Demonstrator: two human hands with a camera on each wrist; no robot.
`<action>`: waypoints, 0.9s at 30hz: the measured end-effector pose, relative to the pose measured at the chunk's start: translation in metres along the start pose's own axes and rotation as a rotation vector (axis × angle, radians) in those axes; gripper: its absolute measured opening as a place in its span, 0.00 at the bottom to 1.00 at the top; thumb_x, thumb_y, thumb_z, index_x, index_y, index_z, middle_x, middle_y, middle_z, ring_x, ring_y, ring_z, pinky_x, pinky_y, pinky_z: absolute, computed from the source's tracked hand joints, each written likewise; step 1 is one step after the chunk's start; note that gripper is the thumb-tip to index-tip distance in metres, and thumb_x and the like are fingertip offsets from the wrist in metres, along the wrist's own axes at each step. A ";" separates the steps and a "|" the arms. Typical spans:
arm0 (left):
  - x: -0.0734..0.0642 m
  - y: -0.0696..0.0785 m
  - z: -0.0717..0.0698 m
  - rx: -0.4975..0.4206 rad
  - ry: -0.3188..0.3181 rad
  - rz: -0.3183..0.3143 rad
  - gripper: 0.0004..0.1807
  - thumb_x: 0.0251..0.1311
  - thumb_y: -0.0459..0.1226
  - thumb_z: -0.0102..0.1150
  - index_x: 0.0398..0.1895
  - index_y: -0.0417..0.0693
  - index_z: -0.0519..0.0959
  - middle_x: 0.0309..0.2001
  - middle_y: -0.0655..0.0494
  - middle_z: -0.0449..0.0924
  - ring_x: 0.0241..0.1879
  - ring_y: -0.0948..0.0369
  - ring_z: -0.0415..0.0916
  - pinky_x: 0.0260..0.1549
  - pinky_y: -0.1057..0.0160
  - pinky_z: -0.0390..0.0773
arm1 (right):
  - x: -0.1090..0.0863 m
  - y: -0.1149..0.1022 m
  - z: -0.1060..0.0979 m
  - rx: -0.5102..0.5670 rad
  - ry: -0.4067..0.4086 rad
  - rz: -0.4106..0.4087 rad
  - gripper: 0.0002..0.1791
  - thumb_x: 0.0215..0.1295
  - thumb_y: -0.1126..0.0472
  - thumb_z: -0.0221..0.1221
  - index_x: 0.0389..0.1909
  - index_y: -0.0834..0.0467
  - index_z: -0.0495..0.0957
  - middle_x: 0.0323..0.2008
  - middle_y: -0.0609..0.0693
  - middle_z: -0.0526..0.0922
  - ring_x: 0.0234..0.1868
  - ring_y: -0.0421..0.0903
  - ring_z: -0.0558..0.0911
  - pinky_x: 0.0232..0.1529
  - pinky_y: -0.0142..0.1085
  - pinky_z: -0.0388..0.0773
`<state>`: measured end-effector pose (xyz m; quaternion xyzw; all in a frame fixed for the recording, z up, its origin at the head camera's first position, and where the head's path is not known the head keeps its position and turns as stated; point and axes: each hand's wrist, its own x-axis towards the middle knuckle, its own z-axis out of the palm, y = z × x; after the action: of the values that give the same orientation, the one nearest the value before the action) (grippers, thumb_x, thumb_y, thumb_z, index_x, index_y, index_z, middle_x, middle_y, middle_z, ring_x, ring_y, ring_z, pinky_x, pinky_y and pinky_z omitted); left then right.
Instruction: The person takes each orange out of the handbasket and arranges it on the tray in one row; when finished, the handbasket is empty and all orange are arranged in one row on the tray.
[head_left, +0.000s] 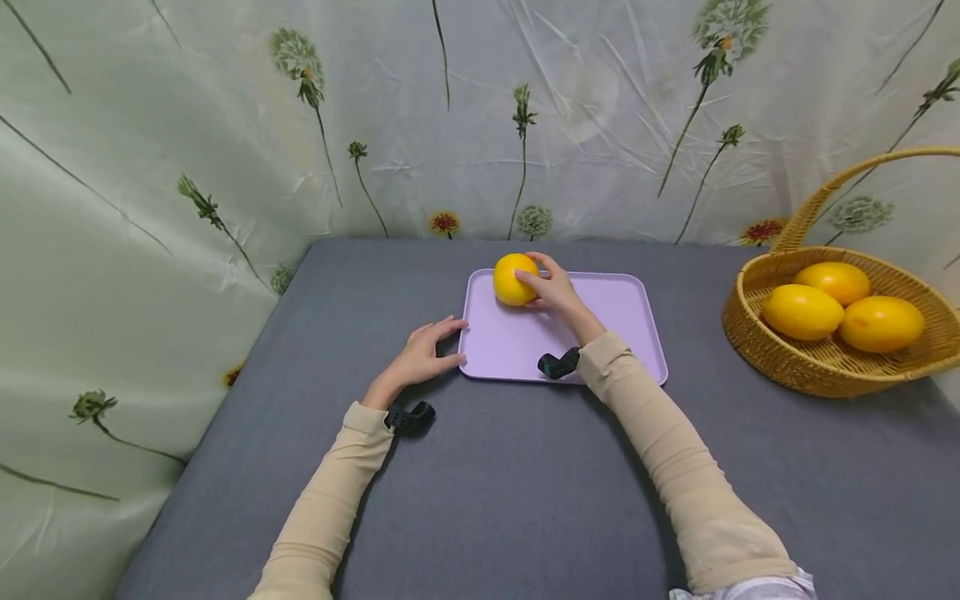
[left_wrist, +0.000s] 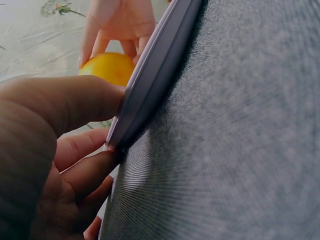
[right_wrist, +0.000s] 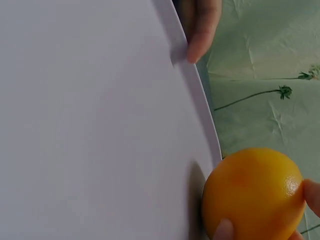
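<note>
My right hand grips a rounded yellow-orange fruit at the far left corner of a lilac tray. Thumb and fingers lie around the fruit in the right wrist view, and its shadow falls on the tray beside it. Whether it rests on the tray or hangs just above, I cannot tell. My left hand is at the tray's left edge, fingers extended and thumb apart. In the left wrist view, its thumb and a fingertip touch the tray's rim.
A wicker basket with a tall handle stands at the right, holding three similar yellow-orange fruits. A grey cloth covers the table. A pale curtain printed with flowers hangs behind and along the left side.
</note>
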<state>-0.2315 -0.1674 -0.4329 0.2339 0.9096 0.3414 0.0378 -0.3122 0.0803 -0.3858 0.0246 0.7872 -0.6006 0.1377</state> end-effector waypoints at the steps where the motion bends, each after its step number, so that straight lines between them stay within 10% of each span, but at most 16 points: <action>1: 0.000 0.000 0.000 0.005 0.002 0.004 0.31 0.55 0.41 0.59 0.64 0.43 0.67 0.67 0.43 0.66 0.71 0.47 0.56 0.69 0.42 0.50 | 0.001 -0.001 0.002 0.013 0.002 0.002 0.32 0.65 0.50 0.54 0.69 0.44 0.57 0.68 0.59 0.60 0.60 0.55 0.71 0.56 0.46 0.77; 27: 0.001 0.000 0.000 0.005 0.008 0.009 0.31 0.55 0.41 0.59 0.64 0.43 0.68 0.66 0.43 0.67 0.71 0.46 0.57 0.69 0.42 0.50 | 0.019 -0.009 0.029 0.115 -0.025 -0.005 0.32 0.66 0.53 0.54 0.70 0.45 0.56 0.69 0.58 0.59 0.57 0.54 0.73 0.55 0.47 0.77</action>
<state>-0.2326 -0.1670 -0.4332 0.2367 0.9094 0.3404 0.0320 -0.3266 0.0478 -0.3887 0.0231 0.7497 -0.6454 0.1445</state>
